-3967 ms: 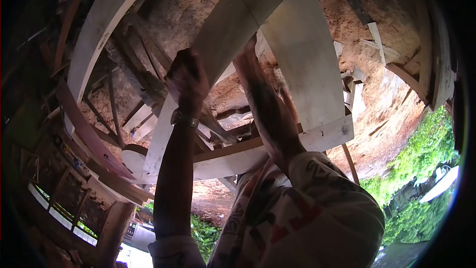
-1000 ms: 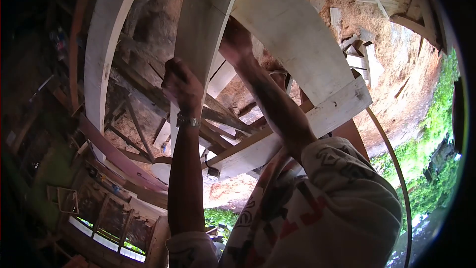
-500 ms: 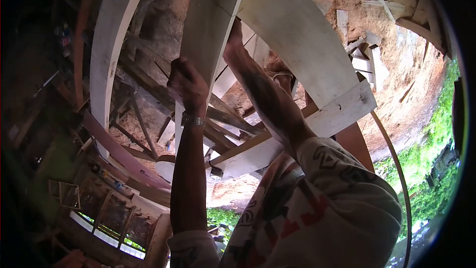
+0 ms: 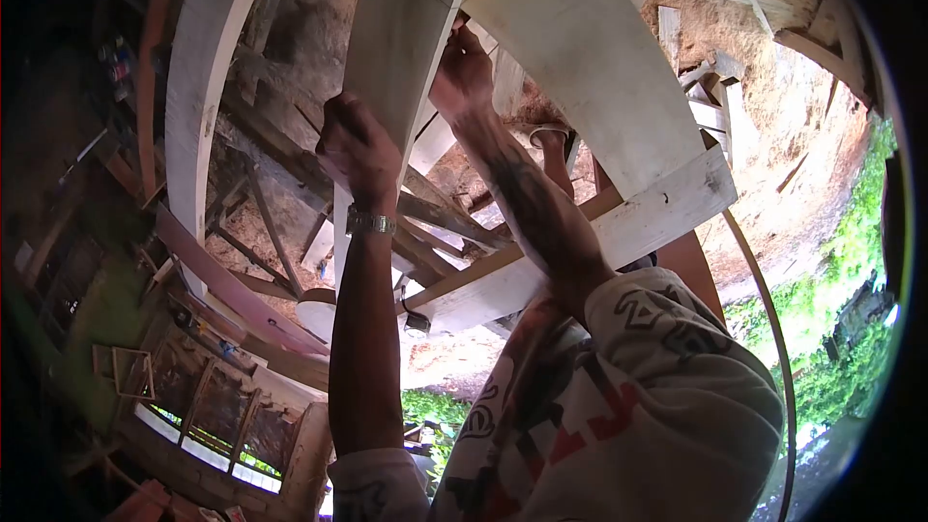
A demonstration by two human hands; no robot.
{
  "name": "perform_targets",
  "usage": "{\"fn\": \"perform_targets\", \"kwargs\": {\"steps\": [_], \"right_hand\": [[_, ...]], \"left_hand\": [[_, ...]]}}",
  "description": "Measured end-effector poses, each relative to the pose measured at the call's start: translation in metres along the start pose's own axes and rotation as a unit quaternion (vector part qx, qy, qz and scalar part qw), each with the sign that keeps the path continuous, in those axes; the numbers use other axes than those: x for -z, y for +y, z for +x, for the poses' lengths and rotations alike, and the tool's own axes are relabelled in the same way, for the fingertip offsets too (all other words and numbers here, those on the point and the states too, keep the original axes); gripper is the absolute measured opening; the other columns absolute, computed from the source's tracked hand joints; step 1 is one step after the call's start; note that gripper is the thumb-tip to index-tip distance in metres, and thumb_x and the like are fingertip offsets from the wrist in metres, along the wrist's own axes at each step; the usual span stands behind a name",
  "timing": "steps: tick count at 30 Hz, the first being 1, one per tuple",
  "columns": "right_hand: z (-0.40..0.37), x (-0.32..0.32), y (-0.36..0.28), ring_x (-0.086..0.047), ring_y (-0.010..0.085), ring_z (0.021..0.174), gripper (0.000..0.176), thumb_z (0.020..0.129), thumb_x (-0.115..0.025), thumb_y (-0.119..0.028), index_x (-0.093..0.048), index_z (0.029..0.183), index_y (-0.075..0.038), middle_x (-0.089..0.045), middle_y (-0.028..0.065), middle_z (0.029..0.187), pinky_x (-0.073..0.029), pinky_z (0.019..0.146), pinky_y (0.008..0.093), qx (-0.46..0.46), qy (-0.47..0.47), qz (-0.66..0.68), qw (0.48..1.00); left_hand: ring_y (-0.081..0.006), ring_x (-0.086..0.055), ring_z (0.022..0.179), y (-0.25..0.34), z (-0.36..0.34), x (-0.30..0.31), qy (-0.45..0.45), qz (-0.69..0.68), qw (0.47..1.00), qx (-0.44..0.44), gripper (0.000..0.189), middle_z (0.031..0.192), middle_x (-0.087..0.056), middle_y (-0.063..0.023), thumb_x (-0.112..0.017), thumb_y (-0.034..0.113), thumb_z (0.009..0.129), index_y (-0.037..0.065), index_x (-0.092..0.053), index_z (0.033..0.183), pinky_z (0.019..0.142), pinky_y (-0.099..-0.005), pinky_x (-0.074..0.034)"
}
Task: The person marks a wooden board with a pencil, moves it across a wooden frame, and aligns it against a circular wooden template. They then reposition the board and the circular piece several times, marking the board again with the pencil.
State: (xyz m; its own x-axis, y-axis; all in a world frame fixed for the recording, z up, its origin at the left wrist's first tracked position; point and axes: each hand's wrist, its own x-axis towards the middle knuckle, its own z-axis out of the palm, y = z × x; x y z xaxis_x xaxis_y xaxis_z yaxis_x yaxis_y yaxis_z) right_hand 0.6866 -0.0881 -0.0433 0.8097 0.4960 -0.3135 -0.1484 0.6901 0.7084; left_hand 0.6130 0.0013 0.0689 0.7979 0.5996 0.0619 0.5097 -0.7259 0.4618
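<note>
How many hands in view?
2. The left hand is by the left edge of the darker upright board, with a watch on that wrist; the right hand is by its right edge. Shadows could hide others.

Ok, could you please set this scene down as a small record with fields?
left hand: fingers curled at the left edge of the narrow board; exact grip unclear
right hand: fingers curled near that board's right edge; what they pinch cannot be made out
hand points: left hand, right hand
left wrist: metal-banded wristwatch
right of narrow board: wide pale board
wide board's lower end: at a pale crosspiece
far left: long curved board, reddish strip
right edge: greenery
</note>
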Motion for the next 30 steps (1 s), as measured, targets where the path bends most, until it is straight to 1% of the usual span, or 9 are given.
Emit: {"fn": "perform_targets", "kwargs": {"steps": [2, 5, 9, 11, 14, 20, 27, 29, 30], "right_hand": [[-0.001, -0.006, 0.005, -0.062, 0.0217, 0.089, 0.025, 0.101, -0.045, -0.017, -0.062, 0.099, 0.001, -0.066, 0.0104, 0.092, -0.052, 0.09, 0.0392, 0.022, 0.045, 0.017, 0.999], [0.0, -0.003, 0.004, -0.062, 0.0215, 0.086, 0.023, 0.099, -0.045, -0.015, -0.061, 0.099, 0.002, -0.065, 0.0102, 0.089, -0.052, 0.088, 0.0383, 0.015, 0.059, 0.033, 0.998], [0.0, 0.001, 0.002, -0.061, 0.0217, 0.084, 0.023, 0.098, -0.045, -0.015, -0.061, 0.097, 0.001, -0.065, 0.0106, 0.088, -0.052, 0.087, 0.0383, 0.004, 0.037, 0.069, 0.997], [0.001, 0.002, 0.002, -0.061, 0.022, 0.084, 0.023, 0.098, -0.045, -0.015, -0.061, 0.095, 0.001, -0.065, 0.0109, 0.088, -0.053, 0.086, 0.0385, 0.0, 0.038, 0.082, 0.996], [-0.001, 0.002, 0.003, -0.061, 0.0223, 0.084, 0.024, 0.097, -0.045, -0.015, -0.061, 0.09, 0.0, -0.065, 0.0101, 0.085, -0.053, 0.086, 0.0386, 0.001, 0.04, 0.066, 0.997], [0.002, 0.002, 0.002, -0.061, 0.021, 0.082, 0.025, 0.097, -0.044, -0.014, -0.063, 0.086, -0.001, -0.065, 0.0073, 0.08, -0.052, 0.085, 0.0372, 0.002, -0.015, 0.03, 0.999], [-0.001, 0.005, -0.001, -0.063, 0.02, 0.085, 0.027, 0.099, -0.044, -0.016, -0.065, 0.09, -0.002, -0.068, 0.0079, 0.084, -0.053, 0.085, 0.0364, 0.003, -0.002, 0.016, 1.0], [0.0, 0.01, -0.004, -0.064, 0.0217, 0.09, 0.028, 0.1, -0.044, -0.018, -0.066, 0.092, -0.002, -0.07, 0.0096, 0.088, -0.054, 0.086, 0.0369, -0.004, -0.014, 0.014, 1.0], [0.001, 0.012, -0.005, -0.065, 0.0239, 0.093, 0.029, 0.101, -0.042, -0.019, -0.065, 0.097, -0.001, -0.07, 0.0114, 0.093, -0.054, 0.087, 0.0381, 0.014, 0.035, -0.027, 0.999]], "left_hand": [[-0.0408, -0.068, 0.08, 0.001, 0.001, 0.0, 0.007, 0.005, 1.0, 0.009, 0.031, 0.088, -0.069, -0.0199, -0.046, 0.026, 0.097, 0.002, -0.066, 0.093, 0.066, -0.0467, -0.052], [-0.0402, -0.067, 0.08, -0.002, -0.002, -0.002, 0.005, -0.009, 1.0, 0.029, 0.04, 0.088, -0.067, -0.0231, -0.044, 0.032, 0.1, -0.002, -0.063, 0.092, 0.067, -0.0458, -0.05], [-0.0396, -0.064, 0.077, -0.008, -0.003, -0.004, -0.01, -0.026, 0.999, 0.042, 0.044, 0.088, -0.066, -0.0248, -0.044, 0.034, 0.101, -0.005, -0.061, 0.091, 0.066, -0.0443, -0.049], [-0.0393, -0.063, 0.076, -0.005, -0.002, -0.004, 0.002, -0.031, 0.999, 0.012, 0.044, 0.087, -0.065, -0.0248, -0.043, 0.034, 0.102, -0.005, -0.06, 0.09, 0.066, -0.0439, -0.049], [-0.0394, -0.064, 0.076, -0.005, -0.001, -0.004, 0.004, -0.029, 1.0, 0.007, 0.044, 0.087, -0.065, -0.025, -0.043, 0.034, 0.101, -0.005, -0.06, 0.09, 0.066, -0.0438, -0.049], [-0.0425, -0.065, 0.082, 0.003, 0.0, 0.0, -0.001, -0.003, 1.0, 0.021, 0.043, 0.09, -0.066, -0.0263, -0.043, 0.033, 0.101, -0.004, -0.062, 0.092, 0.068, -0.0465, -0.05], [-0.0453, -0.065, 0.083, 0.001, 0.0, 0.0, -0.01, 0.005, 1.0, 0.028, 0.043, 0.091, -0.066, -0.0272, -0.042, 0.033, 0.1, -0.004, -0.062, 0.092, 0.068, -0.0474, -0.051], [-0.0425, -0.067, 0.079, -0.001, 0.0, -0.001, -0.003, 0.025, 1.0, 0.016, 0.036, 0.088, -0.067, -0.0228, -0.044, 0.03, 0.099, 0.0, -0.064, 0.092, 0.065, -0.0464, -0.052], [-0.0411, -0.068, 0.077, -0.002, 0.0, -0.002, 0.002, 0.034, 0.999, 0.01, 0.033, 0.087, -0.068, -0.0206, -0.045, 0.028, 0.099, 0.002, -0.064, 0.092, 0.064, -0.0459, -0.052]]}}
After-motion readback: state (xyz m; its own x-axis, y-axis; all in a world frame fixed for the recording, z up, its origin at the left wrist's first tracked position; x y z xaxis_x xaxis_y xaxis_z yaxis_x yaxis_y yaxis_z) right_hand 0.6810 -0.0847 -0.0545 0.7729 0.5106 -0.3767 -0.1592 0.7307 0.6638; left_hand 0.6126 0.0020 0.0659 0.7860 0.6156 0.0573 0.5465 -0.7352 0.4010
